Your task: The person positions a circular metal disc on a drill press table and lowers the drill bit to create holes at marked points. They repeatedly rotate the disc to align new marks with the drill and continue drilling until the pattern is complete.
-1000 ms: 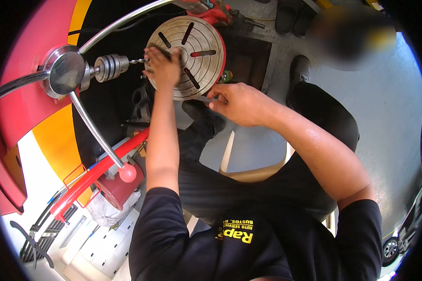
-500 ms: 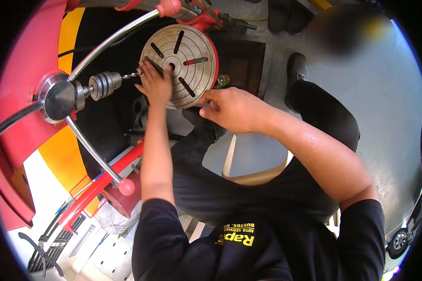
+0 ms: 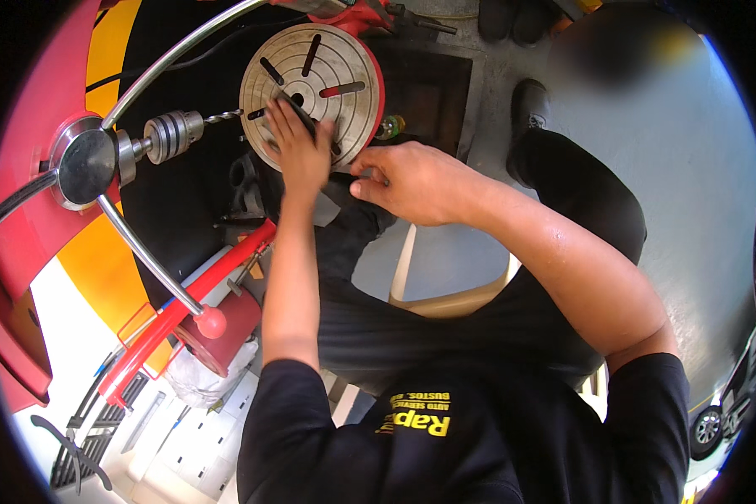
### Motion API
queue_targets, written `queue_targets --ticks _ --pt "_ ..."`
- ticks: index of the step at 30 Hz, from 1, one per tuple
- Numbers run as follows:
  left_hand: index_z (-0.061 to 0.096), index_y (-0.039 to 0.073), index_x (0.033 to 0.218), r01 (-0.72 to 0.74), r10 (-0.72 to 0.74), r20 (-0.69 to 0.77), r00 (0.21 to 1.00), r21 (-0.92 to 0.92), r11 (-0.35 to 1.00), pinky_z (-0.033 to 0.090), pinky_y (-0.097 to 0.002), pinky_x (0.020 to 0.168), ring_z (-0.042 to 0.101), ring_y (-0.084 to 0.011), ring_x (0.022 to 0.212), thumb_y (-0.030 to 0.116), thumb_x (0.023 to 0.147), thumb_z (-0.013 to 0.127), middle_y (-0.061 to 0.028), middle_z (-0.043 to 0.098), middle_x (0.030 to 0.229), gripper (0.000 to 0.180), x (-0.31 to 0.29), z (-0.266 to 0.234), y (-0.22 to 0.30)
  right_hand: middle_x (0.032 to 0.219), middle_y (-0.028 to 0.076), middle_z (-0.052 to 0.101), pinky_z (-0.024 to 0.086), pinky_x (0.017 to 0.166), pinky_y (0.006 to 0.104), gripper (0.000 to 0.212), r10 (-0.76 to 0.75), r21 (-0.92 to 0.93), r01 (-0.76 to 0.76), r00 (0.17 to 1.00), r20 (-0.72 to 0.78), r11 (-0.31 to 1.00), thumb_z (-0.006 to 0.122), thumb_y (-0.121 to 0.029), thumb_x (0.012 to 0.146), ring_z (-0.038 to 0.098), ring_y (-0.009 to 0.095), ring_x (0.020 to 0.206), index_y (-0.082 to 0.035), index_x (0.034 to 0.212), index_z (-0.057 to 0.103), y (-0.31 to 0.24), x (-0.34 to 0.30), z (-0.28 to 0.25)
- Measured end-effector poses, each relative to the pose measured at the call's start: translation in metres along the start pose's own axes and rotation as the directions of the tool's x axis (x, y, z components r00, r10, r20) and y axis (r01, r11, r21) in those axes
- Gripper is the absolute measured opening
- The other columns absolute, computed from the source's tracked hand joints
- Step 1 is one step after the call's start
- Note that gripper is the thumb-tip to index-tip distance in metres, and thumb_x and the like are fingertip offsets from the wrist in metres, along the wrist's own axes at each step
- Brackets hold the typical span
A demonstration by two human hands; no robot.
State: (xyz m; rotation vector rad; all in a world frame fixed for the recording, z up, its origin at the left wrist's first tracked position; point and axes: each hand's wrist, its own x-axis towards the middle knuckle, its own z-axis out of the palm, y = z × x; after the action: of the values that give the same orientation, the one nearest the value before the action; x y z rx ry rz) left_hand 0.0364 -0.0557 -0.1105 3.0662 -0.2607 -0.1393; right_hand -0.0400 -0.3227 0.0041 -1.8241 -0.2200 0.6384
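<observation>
Head view shows a drill bit (image 3: 224, 116) already in its chuck (image 3: 174, 136) and handling at the slotted round plate (image 3: 344, 113) seemingly unfinished, the left hand (image 3: 302, 160) at a dark strip (image 3: 297, 110) over it, the right hand (image 3: 406, 181) curled near its edge, each grip's hold impossible to tell.

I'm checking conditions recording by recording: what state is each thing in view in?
Round plate: slotted face showing, partly covered by the left hand.
Left hand: fingers extended.
Right hand: fingers curled; grip unclear.
Chuck: fitted with a drill bit.
Drill bit: held in the chuck.
Black crossed tool: legs spread.
</observation>
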Motion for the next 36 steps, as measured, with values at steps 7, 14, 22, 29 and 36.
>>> queue_targets --ticks 7,14,22,29,36 --pt "0.012 0.000 0.168 0.257 -0.257 -0.007 0.967 0.016 0.966 0.005 -0.0720 0.123 0.008 -0.0352 0.164 0.072 0.101 0.043 -0.0210 0.005 0.177 0.104 0.046 -0.024 -0.039 0.103 0.019 0.077 0.057 0.093 0.0462 0.041 -0.027 0.106 0.037 0.996 -0.090 0.994 0.064 -0.039 0.101 0.073 0.039 0.102 -0.005 0.122 0.071 -0.009 0.018 0.015" --pt "0.010 0.002 0.169 0.205 -0.205 0.000 0.979 -0.011 0.979 0.005 -0.0724 0.123 0.008 -0.0352 0.164 0.077 0.099 0.040 -0.0191 0.002 0.177 0.107 0.006 -0.018 -0.050 0.098 0.014 0.077 0.056 0.088 0.0362 0.038 0.038 0.270 -0.020 0.997 -0.062 0.963 0.065 -0.032 0.103 0.074 0.024 0.094 -0.003 0.128 0.068 -0.014 0.043 0.019" --pt "0.012 0.006 0.169 -0.072 0.071 0.042 0.997 0.001 0.997 0.005 -0.0758 0.121 0.008 -0.0321 0.164 0.073 0.098 0.048 -0.0164 0.008 0.178 0.105 -0.046 -0.002 0.015 0.104 0.016 0.076 0.056 0.090 0.0408 0.040 -0.065 -0.060 0.053 0.973 -0.221 0.997 0.067 -0.032 0.100 0.073 0.032 0.099 -0.005 0.130 0.068 0.012 0.085 0.001" --pt "0.012 0.001 0.168 0.055 -0.055 -0.001 0.998 -0.070 0.996 0.006 -0.0721 0.123 0.007 -0.0337 0.164 0.071 0.100 0.045 -0.0184 0.007 0.177 0.103 0.038 -0.014 0.004 0.117 0.014 0.075 0.056 0.094 0.0474 0.041 -0.254 -0.234 0.201 0.940 -0.227 0.951 0.065 -0.026 0.096 0.069 0.036 0.112 -0.007 0.132 0.067 0.017 0.082 0.019" --pt "0.013 0.000 0.168 0.066 -0.067 -0.020 0.998 -0.041 0.997 0.007 -0.0729 0.122 0.010 -0.0356 0.164 0.066 0.102 0.047 -0.0199 0.009 0.177 0.099 0.033 -0.027 -0.030 0.124 0.014 0.073 0.057 0.096 0.0480 0.040 -0.371 -0.440 0.219 0.880 -0.297 0.871 0.063 -0.021 0.095 0.067 0.037 0.116 -0.007 0.133 0.066 0.016 0.084 0.005"
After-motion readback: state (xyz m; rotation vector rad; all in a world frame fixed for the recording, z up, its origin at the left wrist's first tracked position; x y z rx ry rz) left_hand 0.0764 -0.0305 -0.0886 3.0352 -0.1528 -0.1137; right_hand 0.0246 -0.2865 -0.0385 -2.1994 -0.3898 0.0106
